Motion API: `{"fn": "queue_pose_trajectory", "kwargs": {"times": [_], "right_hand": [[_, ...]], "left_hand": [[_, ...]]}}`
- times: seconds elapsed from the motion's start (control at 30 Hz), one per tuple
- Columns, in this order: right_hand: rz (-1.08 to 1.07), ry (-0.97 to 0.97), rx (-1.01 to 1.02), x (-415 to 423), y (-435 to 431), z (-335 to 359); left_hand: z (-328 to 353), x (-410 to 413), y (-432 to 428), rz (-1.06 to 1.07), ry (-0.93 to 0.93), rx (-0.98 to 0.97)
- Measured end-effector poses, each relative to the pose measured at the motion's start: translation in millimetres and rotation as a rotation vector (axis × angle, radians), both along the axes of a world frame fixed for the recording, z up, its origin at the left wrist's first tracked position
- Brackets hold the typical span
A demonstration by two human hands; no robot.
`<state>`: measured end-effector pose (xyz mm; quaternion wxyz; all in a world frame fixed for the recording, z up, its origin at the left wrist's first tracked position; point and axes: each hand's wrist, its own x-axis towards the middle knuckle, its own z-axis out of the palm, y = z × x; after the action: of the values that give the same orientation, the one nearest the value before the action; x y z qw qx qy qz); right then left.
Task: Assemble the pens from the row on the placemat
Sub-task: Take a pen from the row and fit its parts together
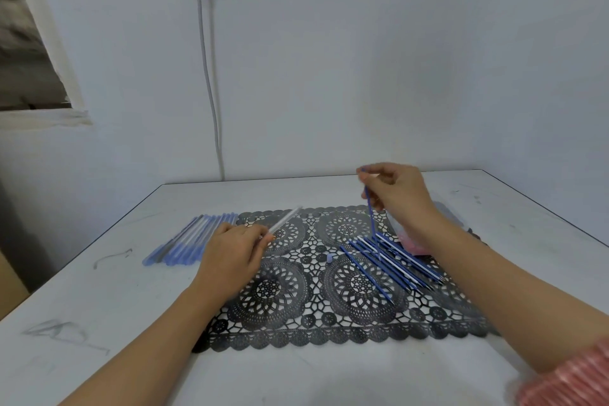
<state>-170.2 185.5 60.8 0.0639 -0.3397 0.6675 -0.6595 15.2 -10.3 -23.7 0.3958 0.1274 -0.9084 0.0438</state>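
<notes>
Refill (370,217) and barrel (286,220), one each, in two hands (230,250) (400,194).

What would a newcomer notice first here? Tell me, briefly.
The black lace placemat stands out on the white table, with a row of blue refills on its right side. Above them the right hand pinches one refill, while the left hand holds a clear barrel; a bunch of pens lies left of the mat.

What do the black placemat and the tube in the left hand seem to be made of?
The placemat looks like soft plastic or vinyl, matte: its cut-out lace holes show the white table. The tube seems clear plastic: it looks see-through, though blurred.
</notes>
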Motion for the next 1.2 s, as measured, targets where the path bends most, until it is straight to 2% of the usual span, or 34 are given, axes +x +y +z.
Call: {"fn": "queue_pose_trajectory", "kwargs": {"times": [0.1,0.17,0.3,0.4,0.6,0.73,0.93,1.03,1.2], "right_hand": [[-0.012,0.274,0.343,6.8,-5.9,-13.0],[-0.046,0.442,0.49,9.5,-10.9,-24.4],[-0.037,0.574,0.703,14.3,-15.6,-40.5],[-0.033,0.589,0.786,18.2,-14.0,-42.4],[-0.045,0.618,0.809,17.3,-11.7,-41.8],[-0.088,0.6,0.705,10.4,-13.0,-32.6],[-0.316,0.491,0.521,-27.8,0.2,-3.2],[-0.417,0.45,0.634,-53.3,7.5,0.9],[-0.38,0.382,1.045,-68.5,6.7,-5.2]], "left_hand": [[-0.1,0.1,-1.0,0.012,-0.002,0.007],[-0.3,0.4,-0.6,0.007,-0.006,0.005],[-0.6,0.0,0.3,0.009,-0.01,-0.013],[-1.6,0.1,1.0,0.003,-0.009,-0.017],[-3.2,-1.6,4.1,-0.007,-0.002,-0.033],[-6.4,-2.1,4.0,-0.005,-0.028,-0.045],[-10.8,-4.1,2.0,0.001,-0.058,-0.047],[-9.3,-4.1,4.8,0.004,-0.038,-0.069],[-11.0,-4.3,4.9,0.009,-0.054,-0.052]]}}
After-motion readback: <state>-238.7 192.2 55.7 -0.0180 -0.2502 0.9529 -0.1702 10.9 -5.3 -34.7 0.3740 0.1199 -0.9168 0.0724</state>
